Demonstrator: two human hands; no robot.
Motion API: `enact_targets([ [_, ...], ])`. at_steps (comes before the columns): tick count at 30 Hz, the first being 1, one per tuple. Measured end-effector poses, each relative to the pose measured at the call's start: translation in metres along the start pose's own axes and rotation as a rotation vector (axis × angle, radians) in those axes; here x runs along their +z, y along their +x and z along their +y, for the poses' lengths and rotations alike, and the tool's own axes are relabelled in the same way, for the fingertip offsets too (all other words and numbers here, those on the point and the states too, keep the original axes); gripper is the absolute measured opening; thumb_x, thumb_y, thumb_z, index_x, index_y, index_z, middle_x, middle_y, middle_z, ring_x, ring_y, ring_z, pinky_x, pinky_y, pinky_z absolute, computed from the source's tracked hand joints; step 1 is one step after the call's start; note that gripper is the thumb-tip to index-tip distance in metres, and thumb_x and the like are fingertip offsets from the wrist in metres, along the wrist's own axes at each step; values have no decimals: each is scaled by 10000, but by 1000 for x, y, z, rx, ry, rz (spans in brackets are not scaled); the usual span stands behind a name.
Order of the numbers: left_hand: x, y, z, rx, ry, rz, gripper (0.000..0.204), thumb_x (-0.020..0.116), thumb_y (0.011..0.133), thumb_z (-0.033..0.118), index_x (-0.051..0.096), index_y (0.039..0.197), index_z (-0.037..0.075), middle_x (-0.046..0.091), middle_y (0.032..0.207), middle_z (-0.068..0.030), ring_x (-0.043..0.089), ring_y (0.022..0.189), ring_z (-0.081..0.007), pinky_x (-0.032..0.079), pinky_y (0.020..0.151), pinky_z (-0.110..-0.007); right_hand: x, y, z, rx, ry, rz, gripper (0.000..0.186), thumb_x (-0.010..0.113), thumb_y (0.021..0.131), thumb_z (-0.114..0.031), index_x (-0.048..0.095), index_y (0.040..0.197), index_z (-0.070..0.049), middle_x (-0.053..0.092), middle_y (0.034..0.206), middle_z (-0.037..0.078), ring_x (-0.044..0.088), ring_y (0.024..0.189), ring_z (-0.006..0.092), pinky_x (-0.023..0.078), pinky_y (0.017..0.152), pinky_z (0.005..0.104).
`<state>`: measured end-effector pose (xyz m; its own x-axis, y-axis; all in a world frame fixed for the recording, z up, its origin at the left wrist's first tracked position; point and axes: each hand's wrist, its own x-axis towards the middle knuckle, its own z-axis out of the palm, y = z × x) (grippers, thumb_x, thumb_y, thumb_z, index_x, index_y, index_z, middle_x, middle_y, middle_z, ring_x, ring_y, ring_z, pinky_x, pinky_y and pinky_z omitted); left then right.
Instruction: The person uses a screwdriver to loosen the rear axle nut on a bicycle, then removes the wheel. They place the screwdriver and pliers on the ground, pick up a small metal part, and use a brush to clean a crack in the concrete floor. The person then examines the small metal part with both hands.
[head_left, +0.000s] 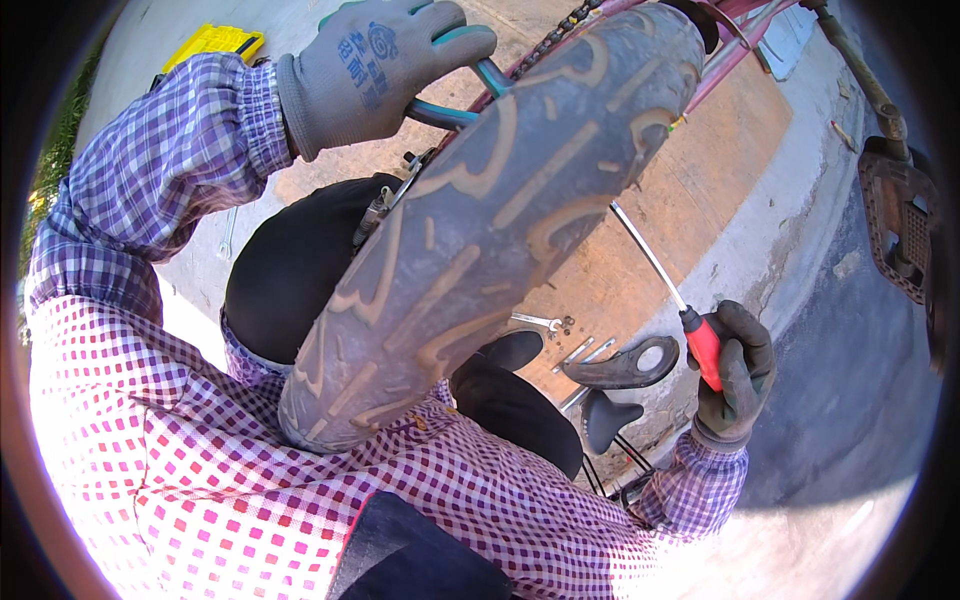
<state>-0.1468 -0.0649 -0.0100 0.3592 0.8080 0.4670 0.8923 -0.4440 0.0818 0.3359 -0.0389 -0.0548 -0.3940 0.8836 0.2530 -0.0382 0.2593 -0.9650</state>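
A bicycle wheel with a worn grey, patterned tyre (500,220) stands slanted in front of me, its lower end near my lap. My left hand (375,75), in a grey glove, is closed around pliers (445,115) with teal-and-dark handles beside the tyre's upper left; their jaws are hidden. My right hand (738,370), gloved too, grips a screwdriver (703,350) by its red-and-black handle. Its long shaft points up and left, the tip close to the tyre's right edge. Behind the tyre show the pink frame (740,55) and a dark chain (555,38).
On the ground lie a wrench (538,321) beside small nuts, a dark curved plastic part (625,365) and a black saddle (608,418). Another wrench (228,235) lies left of my knee. A yellow case (215,42) is at the far left, a large dark pedal (905,225) at right.
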Motion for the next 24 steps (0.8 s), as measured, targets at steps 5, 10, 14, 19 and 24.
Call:
enact_targets([
  [5, 23, -10, -36, -75, -373, 5, 392, 735, 944, 233, 621, 1277, 60, 598, 1210, -115, 616, 1098, -211, 534, 931, -338, 2, 13, 5, 31, -96, -5, 482, 476, 1073, -352, 620, 1266, 65, 712, 1025, 191, 679, 796, 192, 537, 686, 289],
  [10, 27, -17, -37, -128, -825, 28, 391, 749, 928, 215, 630, 1264, 52, 601, 1185, -103, 616, 1072, -207, 520, 912, -314, -14, 12, -20, 463, -249, -207, 521, 504, 1056, -444, 681, 1141, 39, 626, 662, 18, 491, 472, 59, 342, 414, 233],
  [14, 21, -12, -9, -37, -225, 23, 366, 750, 932, 205, 647, 1246, 47, 600, 1187, -96, 611, 1063, -204, 511, 900, -308, -22, -11, -13, 279, -191, 56, 429, 630, 1005, -314, 649, 1221, 55, 637, 756, 50, 535, 556, 80, 397, 475, 238],
  [19, 20, -9, -23, -29, -338, 58, 367, 771, 916, 206, 661, 1225, 42, 601, 1171, -92, 608, 1029, -202, 505, 885, -297, 7, -8, 4, -146, -6, 284, 490, 675, 972, -197, 554, 1360, 76, 637, 909, 99, 586, 686, 133, 480, 601, 271],
  [24, 24, -10, -73, -66, -362, 7, 381, 781, 913, 207, 659, 1225, 25, 595, 1177, -103, 596, 1037, -199, 508, 863, -301, 35, 19, 10, -83, 52, 398, 693, 498, 1035, -580, 589, 1268, 66, 668, 885, 127, 609, 656, 166, 506, 553, 282],
])
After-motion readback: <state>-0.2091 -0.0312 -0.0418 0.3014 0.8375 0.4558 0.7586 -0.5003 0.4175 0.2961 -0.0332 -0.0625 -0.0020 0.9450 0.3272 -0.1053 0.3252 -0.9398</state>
